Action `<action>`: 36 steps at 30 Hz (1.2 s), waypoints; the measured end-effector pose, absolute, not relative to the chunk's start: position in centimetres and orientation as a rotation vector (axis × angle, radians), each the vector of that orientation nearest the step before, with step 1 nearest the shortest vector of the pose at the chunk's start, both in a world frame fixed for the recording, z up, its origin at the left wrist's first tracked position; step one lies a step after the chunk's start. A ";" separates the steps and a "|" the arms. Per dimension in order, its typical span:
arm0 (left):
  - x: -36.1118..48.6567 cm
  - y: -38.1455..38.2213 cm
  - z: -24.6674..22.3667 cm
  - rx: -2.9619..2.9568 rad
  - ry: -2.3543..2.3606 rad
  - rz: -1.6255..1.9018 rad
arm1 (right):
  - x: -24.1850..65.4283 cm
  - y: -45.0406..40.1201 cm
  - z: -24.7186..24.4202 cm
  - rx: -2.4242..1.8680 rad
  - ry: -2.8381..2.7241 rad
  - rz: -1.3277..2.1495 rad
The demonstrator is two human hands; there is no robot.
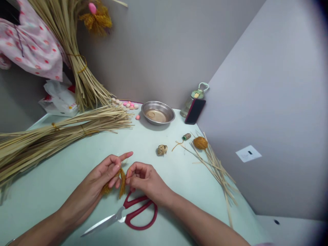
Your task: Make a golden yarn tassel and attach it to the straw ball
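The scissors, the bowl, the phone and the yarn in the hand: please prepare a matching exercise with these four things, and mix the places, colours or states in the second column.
Things
1. Scissors
2. Bowl
3. Phone
4. Mustard-coloured yarn

Places, colours or states
A. Standing tilted in front of a bottle
B. Held in the left hand
C. Round and silver-coloured
D. Red handles

Right pairs: 1-D, 2-C, 3-A, 4-B

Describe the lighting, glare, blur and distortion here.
Head view: soft, diffuse light, faint shadow beneath the metal bowl, pale highlights on its rim; left hand and right hand fairly clear; lying straw smeared toward the left edge; wide-angle stretching near the borders; dark, blurry vignetting at the right corners.
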State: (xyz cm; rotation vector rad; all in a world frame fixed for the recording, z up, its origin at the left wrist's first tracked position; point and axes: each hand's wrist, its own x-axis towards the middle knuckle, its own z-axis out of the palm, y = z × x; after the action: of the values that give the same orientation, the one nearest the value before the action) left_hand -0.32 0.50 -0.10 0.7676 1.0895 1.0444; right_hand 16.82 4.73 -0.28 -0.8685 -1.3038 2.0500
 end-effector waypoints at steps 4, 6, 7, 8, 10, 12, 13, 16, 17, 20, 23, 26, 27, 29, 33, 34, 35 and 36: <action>-0.3 0.4 0.0 0.777 1.031 1.007 | 16.7 4.7 -0.2 -0.832 -1.245 2.016; -0.4 0.3 -0.2 0.738 1.006 1.010 | 16.8 4.7 0.0 -0.838 -1.191 1.989; -0.5 0.3 -0.3 0.724 1.002 1.024 | 16.8 4.7 0.1 -0.846 -1.168 1.981; -0.5 0.3 -0.4 0.718 1.006 1.040 | 16.8 4.7 0.2 -0.854 -1.149 1.979; -0.4 0.3 -0.6 0.724 1.042 1.065 | 16.8 4.7 0.3 -0.867 -1.125 1.987; -0.3 0.4 -0.6 0.734 1.090 1.076 | 16.7 4.7 0.3 -0.877 -1.122 2.005; -0.2 0.4 -0.6 0.735 1.107 1.085 | 16.7 4.7 0.2 -0.879 -1.123 2.013; -0.1 0.4 -0.4 0.717 1.128 1.119 | 16.6 4.6 0.0 -0.881 -1.163 2.012; -0.1 0.4 -0.4 0.709 1.131 1.127 | 16.6 4.5 0.0 -0.872 -1.202 2.009; -0.4 0.3 -0.3 0.692 1.110 1.102 | 16.9 4.3 -0.1 -0.843 -1.452 1.973; -0.5 0.3 -0.4 0.688 1.036 1.053 | 17.3 4.2 0.1 -0.904 -1.720 1.828; -0.5 0.4 -0.4 0.701 0.985 1.029 | 17.7 4.5 0.7 -1.044 -1.721 1.582; -0.5 0.4 -0.4 0.706 0.980 1.025 | 17.9 4.6 0.8 -1.078 -1.702 1.481; -0.4 0.4 -0.4 0.716 0.977 1.005 | 18.1 5.0 1.1 -1.089 -1.705 1.273; -0.3 0.1 -0.5 0.769 0.972 0.925 | 18.3 5.1 0.7 -0.975 -1.884 1.104; -0.3 0.0 -0.6 0.792 0.974 0.907 | 18.2 5.0 0.5 -0.956 -1.940 1.098; -0.3 -0.1 -0.7 0.814 0.976 0.890 | 18.2 4.9 0.3 -0.949 -1.985 1.090; -0.3 -0.1 -0.7 0.831 0.977 0.876 | 18.1 4.8 0.2 -0.949 -2.014 1.075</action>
State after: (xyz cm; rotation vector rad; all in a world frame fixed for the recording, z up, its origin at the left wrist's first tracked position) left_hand -0.28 -0.10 -0.73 0.8312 0.9766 0.8759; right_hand 18.12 4.80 0.19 -0.9493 -2.0138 1.0755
